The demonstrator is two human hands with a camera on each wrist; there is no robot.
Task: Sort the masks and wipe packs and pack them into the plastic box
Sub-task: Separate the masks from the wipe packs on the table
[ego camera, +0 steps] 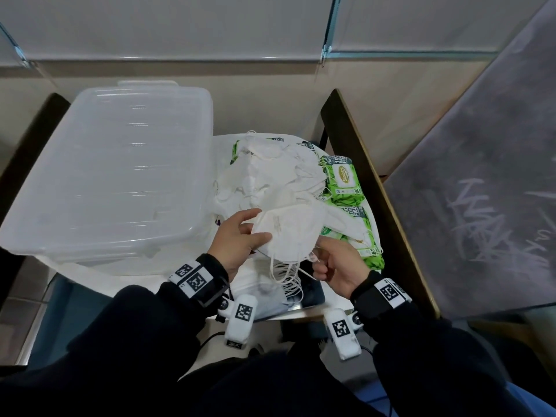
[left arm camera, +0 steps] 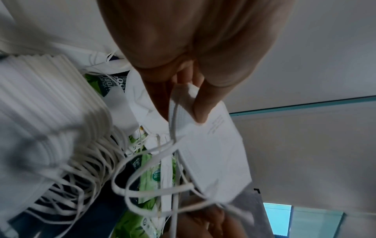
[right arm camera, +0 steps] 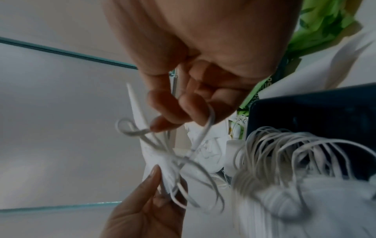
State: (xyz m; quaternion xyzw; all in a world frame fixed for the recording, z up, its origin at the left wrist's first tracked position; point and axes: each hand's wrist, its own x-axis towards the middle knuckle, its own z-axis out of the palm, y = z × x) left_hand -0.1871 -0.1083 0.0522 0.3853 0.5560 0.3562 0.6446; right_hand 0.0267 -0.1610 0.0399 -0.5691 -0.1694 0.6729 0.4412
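Head view, wipe pack [ego camera: 345, 179] labelled "Suncare"

A dark grey board [ego camera: 481, 182] scrawled with pale chalk marks leans at the right, its edge beside a brown wooden frame [ego camera: 376, 188]. Behind stands a pale wall [ego camera: 180, 25] with thin teal-edged panel seams [ego camera: 329, 28]. A dark navy object [right arm camera: 317, 112] lies on the white table [ego camera: 90, 270]

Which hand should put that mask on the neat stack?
Probably the left hand: it pinches the mask by its body, just above the stack. The right hand only holds an ear loop.
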